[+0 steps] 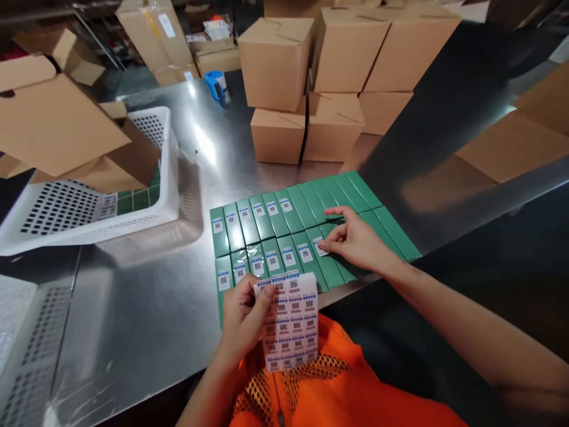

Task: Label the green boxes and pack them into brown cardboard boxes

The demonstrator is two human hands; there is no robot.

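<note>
My left hand (246, 313) grips a sheet of QR-code stickers (296, 323), thumb on top, in front of my orange vest. Several rows of printed labels show on it; its upper left corner is empty of none that I can make out under the thumb. Green boxes (300, 204) lie side by side in two rows on the metal table. Many on the left carry a small white-and-blue label. My right hand (351, 237) has thumb and a bent finger at a sticker (320, 247) on a front-row box, the index finger stretched out above it.
Brown cartons (278, 65) are stacked at the back of the metal table (146, 296). A white plastic basket (171, 172) with an open carton (66, 118) over it stands left. A blue tape dispenser (216, 85) sits behind; another carton (515, 142) is at right.
</note>
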